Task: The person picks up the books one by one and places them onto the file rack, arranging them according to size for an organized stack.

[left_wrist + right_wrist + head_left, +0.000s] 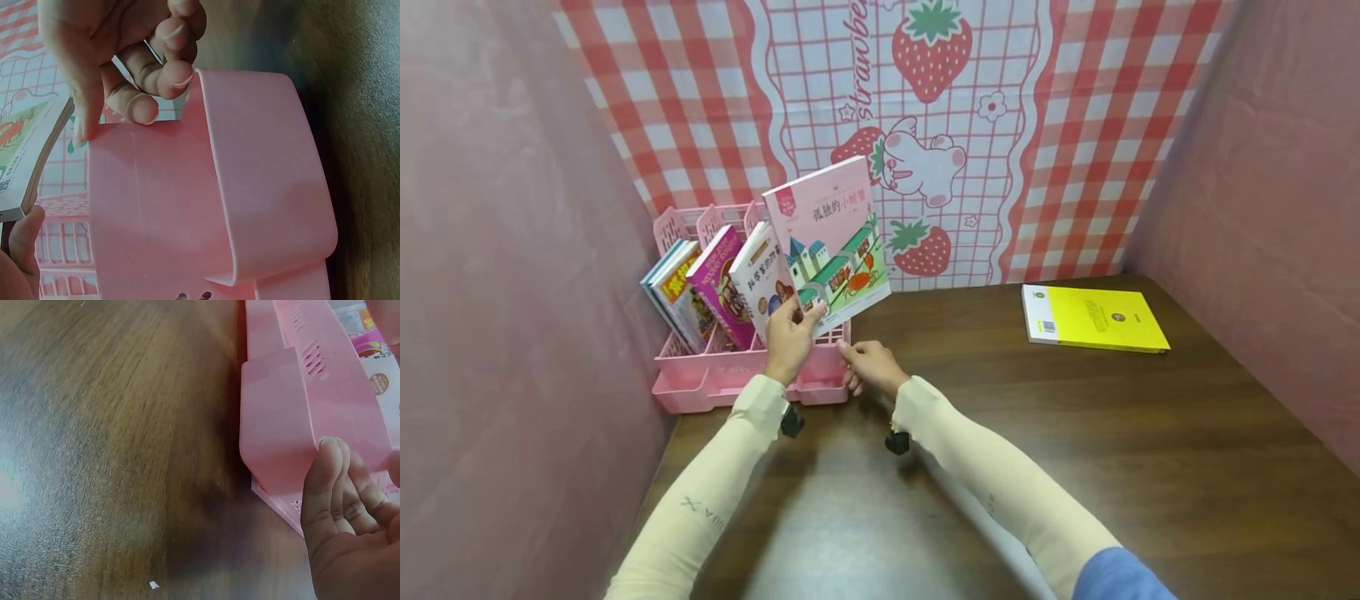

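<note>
My left hand (pixel 790 340) grips a pink picture book (pixel 831 242) by its lower left corner, thumb over the front cover. The book leans up over the right end of a pink plastic book rack (pixel 730 367). At the rack's right front corner is my right hand (pixel 872 367). Its thumb lies behind the front wall and its bent fingers in front, pinching the edge, as the left wrist view shows. In the right wrist view the fingers (pixel 328 506) come right at the rack's small front tray (pixel 278 419).
Left of the held book, a white book (pixel 756 279), a purple book (pixel 726 283) and several thinner books (pixel 677 292) lean in the rack. A yellow book (pixel 1105 318) lies flat on the wooden table (pixel 970 375) at the right. Pink cloth walls flank the table, with a strawberry-print cloth behind.
</note>
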`<control>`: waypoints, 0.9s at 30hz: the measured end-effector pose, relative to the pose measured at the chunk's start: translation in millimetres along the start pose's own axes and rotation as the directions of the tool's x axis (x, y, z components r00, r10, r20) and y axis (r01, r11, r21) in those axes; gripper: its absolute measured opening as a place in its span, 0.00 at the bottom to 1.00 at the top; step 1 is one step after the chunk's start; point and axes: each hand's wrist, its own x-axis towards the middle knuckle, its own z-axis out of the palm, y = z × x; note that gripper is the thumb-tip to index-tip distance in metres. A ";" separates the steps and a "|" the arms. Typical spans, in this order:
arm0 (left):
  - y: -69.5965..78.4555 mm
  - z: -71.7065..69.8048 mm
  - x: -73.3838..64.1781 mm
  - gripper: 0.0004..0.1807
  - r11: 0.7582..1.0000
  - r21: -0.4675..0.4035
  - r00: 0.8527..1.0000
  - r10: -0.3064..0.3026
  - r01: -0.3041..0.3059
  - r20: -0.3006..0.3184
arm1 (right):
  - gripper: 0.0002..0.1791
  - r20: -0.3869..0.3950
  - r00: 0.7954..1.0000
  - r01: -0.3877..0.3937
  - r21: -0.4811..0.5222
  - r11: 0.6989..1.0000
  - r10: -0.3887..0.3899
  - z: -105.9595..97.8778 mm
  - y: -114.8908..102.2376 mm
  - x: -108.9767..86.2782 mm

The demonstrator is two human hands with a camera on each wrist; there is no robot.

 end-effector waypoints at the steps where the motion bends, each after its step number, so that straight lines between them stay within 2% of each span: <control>1: -0.4 -0.2 -0.2 0.16 1.000 0.001 1.000 -0.001 0.001 -0.004 | 0.27 0.004 1.000 -0.006 0.010 1.000 0.006 0.2 -0.2 0.5; 11: -4.2 -6.9 -2.6 0.17 0.999 -0.027 0.999 -0.029 0.027 -0.043 | 0.29 0.047 0.995 -0.088 0.076 0.993 0.085 -1.3 -7.0 1.1; 19: -11.3 -17.4 -1.4 0.16 1.000 0.005 0.988 -0.018 0.019 -0.153 | 0.28 0.086 0.990 -0.126 0.134 0.983 0.116 -2.4 -7.3 2.0; 23: -14.1 -23.7 -1.1 0.15 0.999 -0.010 0.980 -0.036 0.034 -0.197 | 0.29 0.096 0.988 -0.137 0.132 0.982 0.125 -2.3 -6.8 3.6; 27: -16.9 -30.8 -1.5 0.14 0.999 0.018 0.970 -0.036 0.041 -0.240 | 0.31 0.099 0.987 -0.138 0.127 0.982 0.126 -2.6 -7.4 4.3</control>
